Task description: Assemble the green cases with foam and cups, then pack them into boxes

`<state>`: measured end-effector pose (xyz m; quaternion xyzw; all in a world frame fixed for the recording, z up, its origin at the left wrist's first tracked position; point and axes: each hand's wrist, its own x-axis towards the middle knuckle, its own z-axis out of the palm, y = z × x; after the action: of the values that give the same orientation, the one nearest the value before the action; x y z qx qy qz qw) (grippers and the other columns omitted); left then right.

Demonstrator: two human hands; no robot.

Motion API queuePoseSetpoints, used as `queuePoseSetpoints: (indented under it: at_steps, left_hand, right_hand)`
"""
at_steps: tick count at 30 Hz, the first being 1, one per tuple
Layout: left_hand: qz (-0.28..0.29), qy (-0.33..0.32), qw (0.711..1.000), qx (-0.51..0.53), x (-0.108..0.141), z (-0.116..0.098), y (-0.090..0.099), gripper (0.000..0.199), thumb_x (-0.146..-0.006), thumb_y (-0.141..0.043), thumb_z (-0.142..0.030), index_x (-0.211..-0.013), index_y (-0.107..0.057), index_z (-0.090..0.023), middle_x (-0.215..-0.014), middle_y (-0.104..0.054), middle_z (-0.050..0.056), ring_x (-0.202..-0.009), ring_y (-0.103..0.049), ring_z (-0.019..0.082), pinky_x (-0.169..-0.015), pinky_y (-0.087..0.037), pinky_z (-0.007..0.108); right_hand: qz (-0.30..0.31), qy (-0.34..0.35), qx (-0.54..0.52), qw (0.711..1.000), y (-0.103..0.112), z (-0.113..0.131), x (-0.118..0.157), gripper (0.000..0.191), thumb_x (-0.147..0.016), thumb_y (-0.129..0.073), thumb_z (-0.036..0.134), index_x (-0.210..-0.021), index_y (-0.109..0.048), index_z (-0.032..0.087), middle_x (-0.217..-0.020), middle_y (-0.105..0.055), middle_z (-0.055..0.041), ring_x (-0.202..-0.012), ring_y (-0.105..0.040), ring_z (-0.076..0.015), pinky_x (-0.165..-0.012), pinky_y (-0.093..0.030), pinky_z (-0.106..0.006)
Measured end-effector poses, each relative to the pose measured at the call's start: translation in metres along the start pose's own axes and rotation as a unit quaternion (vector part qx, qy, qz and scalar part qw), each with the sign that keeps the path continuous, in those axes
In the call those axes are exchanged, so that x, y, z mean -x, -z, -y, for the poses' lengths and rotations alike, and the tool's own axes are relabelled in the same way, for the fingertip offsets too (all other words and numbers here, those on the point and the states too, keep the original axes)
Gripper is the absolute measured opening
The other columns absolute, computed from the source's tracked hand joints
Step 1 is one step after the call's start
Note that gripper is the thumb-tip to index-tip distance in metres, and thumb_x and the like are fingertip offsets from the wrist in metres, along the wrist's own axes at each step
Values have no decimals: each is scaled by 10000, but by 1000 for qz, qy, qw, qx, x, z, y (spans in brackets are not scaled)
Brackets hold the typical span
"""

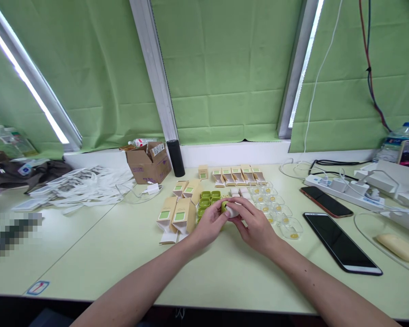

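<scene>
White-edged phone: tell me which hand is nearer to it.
Right. The right hand is to the left of the white-edged phone, across a gap; the left hand is farther left, on the far side of the right hand.

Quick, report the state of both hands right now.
Left hand: closed on the small green-and-white item.
Right hand: closed on the same item.

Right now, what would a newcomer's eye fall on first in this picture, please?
Probably the left hand and right hand, meeting mid-table around a small green and white item. Next, the green curtains filling the background above the table. Then perhaps the large dark-screened phone lying to the right of the hands, and the heap of white strips far to the left.
</scene>
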<state>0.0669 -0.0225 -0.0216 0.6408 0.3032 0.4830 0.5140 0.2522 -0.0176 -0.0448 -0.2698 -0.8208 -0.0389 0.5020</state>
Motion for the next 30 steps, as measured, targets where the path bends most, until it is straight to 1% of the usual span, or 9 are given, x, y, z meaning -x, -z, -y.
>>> queuePoseSetpoints:
  at_steps: [4, 8, 13, 15, 19, 22, 27, 30]
  left_hand:
    - [-10, -8, 1000, -10, -1, -4, -4, 644, -915, -750, -634, -1353, -697, -165, -1298, -735, 157, -1211, -696, 295, -1086, -562, 432]
    - [-31, -17, 999, -11, 0, -5, -7, 636, -913, -760, -612, -1336, -685, -142, -1298, -734, 165, -1218, -693, 296, -1078, -565, 415]
    - [-50, -30, 998, -11, 0, -1, -9, 575, -920, -771, -539, -1332, -669, -151, -1330, -721, 164, -1305, -655, 312, -1124, -536, 426]
    - [-57, -33, 998, -13, 0, 0, -9, 561, -923, -771, -514, -1341, -660, -156, -1336, -720, 160, -1307, -653, 304, -1144, -520, 431]
    - [-62, -34, 997, -22, 2, 1, -10, 547, -944, -746, -499, -1354, -648, -151, -1309, -724, 159, -1242, -671, 290, -1139, -522, 442]
    - [-66, -37, 997, -28, 2, 1, -11, 533, -958, -727, -497, -1354, -647, -150, -1242, -732, 143, -1217, -674, 287, -1131, -528, 444]
    - [-72, -47, 996, -34, 3, 2, -11, 533, -973, -706, -509, -1362, -647, -150, -1116, -740, 110, -1062, -701, 260, -1080, -559, 445]
    - [-68, -51, 996, -35, 4, 2, -12, 531, -981, -698, -523, -1359, -641, -154, -1118, -745, 115, -1070, -705, 264, -1078, -562, 446]
  right_hand:
    - [-18, 16, 4, 1000, -1, 1, -1, 415, -1072, -524, 138, -1467, -575, 255, -1342, -695, -162, -1204, -748, -280, -860, -718, -406]
    - [-32, 24, 13, 999, -1, 3, -3, 446, -1062, -531, 122, -1484, -568, 260, -1333, -703, -159, -1213, -747, -286, -921, -712, -437]
    - [-36, 34, 6, 999, -1, 3, -3, 471, -1054, -525, 113, -1502, -558, 255, -1330, -698, -171, -1205, -749, -290, -883, -720, -424]
    - [-36, 36, 3, 999, -1, 3, -3, 476, -1046, -529, 103, -1499, -561, 246, -1332, -697, -177, -1218, -744, -295, -890, -717, -426]
    - [-38, 41, 3, 998, -1, 3, -3, 476, -1033, -538, 81, -1486, -567, 223, -1333, -695, -189, -1221, -743, -300, -892, -715, -423]
    - [-36, 43, 4, 998, -1, 3, -4, 482, -1028, -535, 68, -1486, -560, 216, -1327, -696, -193, -1231, -738, -303, -893, -715, -424]
    - [-38, 46, 11, 998, -1, 4, -4, 492, -1027, -521, 60, -1491, -542, 221, -1335, -694, -195, -1231, -739, -301, -892, -715, -428]
    - [-42, 49, 20, 998, -1, 4, -5, 482, -1028, -524, 68, -1486, -542, 219, -1324, -698, -194, -1223, -742, -302, -881, -718, -426]
